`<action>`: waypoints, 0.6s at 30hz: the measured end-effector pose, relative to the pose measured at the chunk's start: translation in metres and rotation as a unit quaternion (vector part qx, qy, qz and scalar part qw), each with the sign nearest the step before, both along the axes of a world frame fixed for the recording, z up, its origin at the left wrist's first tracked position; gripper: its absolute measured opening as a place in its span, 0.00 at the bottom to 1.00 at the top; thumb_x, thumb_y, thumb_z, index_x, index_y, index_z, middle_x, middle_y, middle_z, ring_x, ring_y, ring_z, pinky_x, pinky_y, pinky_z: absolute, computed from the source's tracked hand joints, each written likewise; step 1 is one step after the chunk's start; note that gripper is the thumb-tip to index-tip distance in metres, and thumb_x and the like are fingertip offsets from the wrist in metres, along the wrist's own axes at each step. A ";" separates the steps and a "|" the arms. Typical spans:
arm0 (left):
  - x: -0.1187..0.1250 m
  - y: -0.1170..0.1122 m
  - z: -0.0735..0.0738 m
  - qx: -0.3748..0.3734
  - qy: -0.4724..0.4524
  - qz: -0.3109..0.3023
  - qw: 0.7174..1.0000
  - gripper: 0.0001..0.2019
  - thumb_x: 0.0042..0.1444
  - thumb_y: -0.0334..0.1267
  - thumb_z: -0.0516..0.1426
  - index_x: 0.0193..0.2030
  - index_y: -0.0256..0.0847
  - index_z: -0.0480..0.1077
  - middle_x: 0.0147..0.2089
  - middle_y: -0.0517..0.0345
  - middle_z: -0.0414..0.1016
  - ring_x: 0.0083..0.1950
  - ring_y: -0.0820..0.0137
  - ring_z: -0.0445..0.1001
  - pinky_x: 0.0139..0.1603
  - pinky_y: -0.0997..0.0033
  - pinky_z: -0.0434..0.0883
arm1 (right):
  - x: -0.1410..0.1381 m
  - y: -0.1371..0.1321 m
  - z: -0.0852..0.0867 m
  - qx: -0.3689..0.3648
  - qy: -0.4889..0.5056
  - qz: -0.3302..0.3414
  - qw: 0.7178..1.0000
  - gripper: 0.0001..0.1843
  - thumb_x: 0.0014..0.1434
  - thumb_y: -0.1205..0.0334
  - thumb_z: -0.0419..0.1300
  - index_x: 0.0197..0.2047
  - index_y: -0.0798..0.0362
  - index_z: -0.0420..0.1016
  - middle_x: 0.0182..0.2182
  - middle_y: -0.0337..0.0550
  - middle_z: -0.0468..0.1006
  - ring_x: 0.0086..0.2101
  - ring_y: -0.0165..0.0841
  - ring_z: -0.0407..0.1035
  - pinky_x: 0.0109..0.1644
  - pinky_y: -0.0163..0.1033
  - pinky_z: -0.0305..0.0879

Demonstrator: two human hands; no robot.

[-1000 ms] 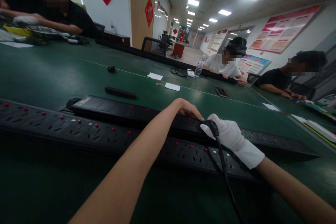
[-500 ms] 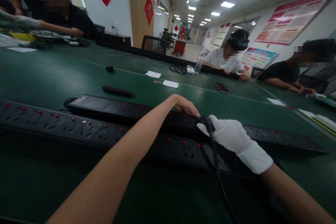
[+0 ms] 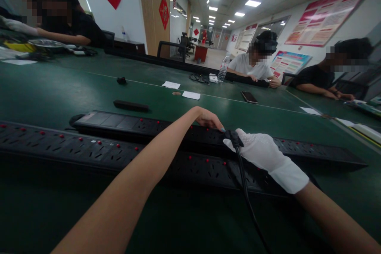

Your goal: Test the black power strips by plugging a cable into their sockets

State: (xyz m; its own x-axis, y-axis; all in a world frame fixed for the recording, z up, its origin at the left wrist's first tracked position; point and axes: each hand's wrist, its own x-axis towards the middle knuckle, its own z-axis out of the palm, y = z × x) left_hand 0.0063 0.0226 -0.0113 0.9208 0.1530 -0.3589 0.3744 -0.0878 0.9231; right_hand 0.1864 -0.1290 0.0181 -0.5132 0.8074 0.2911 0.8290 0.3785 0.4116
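My right hand (image 3: pixel 260 151), in a white glove, is closed around a black plug (image 3: pixel 231 138). A black cord (image 3: pixel 247 198) runs from the plug down toward the front edge of the view. The plug is over the rear power strip (image 3: pixel 117 123); whether its pins sit in a socket is hidden. My bare left hand (image 3: pixel 210 119) bends over this strip just left of the plug, fingers curled down on it and a fingertip close to the plug. A second black power strip (image 3: pixel 68 145) with red indicator dots lies in front, partly covered by my left forearm.
Behind the strips, a dark bar (image 3: pixel 131 105), white paper slips (image 3: pixel 191 95) and a phone (image 3: pixel 249 97) lie on the green table (image 3: pixel 89 87). Farther off stands a water bottle (image 3: pixel 223 69) beside black cables (image 3: pixel 199 78). Several people sit around the table.
The whole view has shifted slightly. Both hands keep nearly the same pose at the plug and the rear power strip.
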 end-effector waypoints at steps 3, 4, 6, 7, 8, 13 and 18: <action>0.002 0.003 -0.001 0.000 -0.007 -0.017 1.000 0.22 0.44 0.43 0.57 0.49 0.42 0.69 0.43 0.57 0.74 0.46 0.64 0.71 0.49 0.61 0.66 | -0.001 0.001 0.000 0.006 -0.002 0.002 1.000 0.25 0.57 0.38 0.40 0.30 0.51 0.63 0.18 0.38 0.68 0.17 0.29 0.59 0.23 0.35 0.35; 0.002 0.003 -0.002 0.000 -0.006 -0.020 1.000 0.22 0.44 0.43 0.57 0.49 0.42 0.69 0.43 0.57 0.74 0.46 0.64 0.71 0.49 0.61 0.66 | -0.001 0.001 -0.001 0.007 -0.001 0.003 1.000 0.25 0.57 0.38 0.40 0.30 0.51 0.63 0.17 0.38 0.68 0.17 0.28 0.59 0.23 0.35 0.35; 0.002 0.004 -0.002 0.001 -0.002 -0.021 1.000 0.23 0.45 0.44 0.57 0.50 0.42 0.68 0.43 0.56 0.74 0.46 0.63 0.71 0.49 0.60 0.66 | -0.001 0.002 -0.001 0.008 0.001 0.004 1.000 0.26 0.57 0.38 0.40 0.30 0.51 0.63 0.17 0.38 0.68 0.17 0.28 0.59 0.23 0.34 0.35; 0.002 0.003 -0.002 0.002 0.000 -0.020 1.000 0.23 0.45 0.44 0.57 0.50 0.42 0.68 0.43 0.56 0.74 0.46 0.63 0.71 0.49 0.60 0.66 | -0.001 0.002 -0.001 0.007 0.002 0.004 1.000 0.26 0.56 0.38 0.40 0.30 0.51 0.63 0.17 0.38 0.67 0.17 0.28 0.59 0.23 0.34 0.35; 0.001 0.003 -0.002 0.004 0.001 -0.016 1.000 0.23 0.45 0.45 0.57 0.50 0.42 0.68 0.43 0.56 0.74 0.47 0.63 0.71 0.49 0.60 0.65 | -0.001 0.001 -0.001 0.006 0.002 0.003 1.000 0.26 0.56 0.38 0.40 0.30 0.51 0.63 0.17 0.38 0.67 0.17 0.28 0.59 0.23 0.35 0.35; -0.001 0.002 -0.001 -0.009 0.013 0.011 1.000 0.25 0.45 0.45 0.59 0.51 0.43 0.66 0.44 0.57 0.73 0.48 0.64 0.70 0.53 0.59 0.63 | -0.001 0.001 0.000 -0.003 0.007 0.007 1.000 0.26 0.57 0.38 0.39 0.31 0.52 0.63 0.19 0.39 0.69 0.18 0.28 0.61 0.23 0.34 0.36; 0.001 0.001 0.000 -0.012 0.012 0.017 1.000 0.28 0.44 0.44 0.59 0.54 0.43 0.64 0.46 0.57 0.72 0.48 0.64 0.70 0.54 0.60 0.62 | -0.002 0.000 0.002 -0.011 0.000 -0.004 1.000 0.27 0.57 0.38 0.38 0.31 0.52 0.63 0.19 0.39 0.70 0.18 0.28 0.61 0.23 0.34 0.36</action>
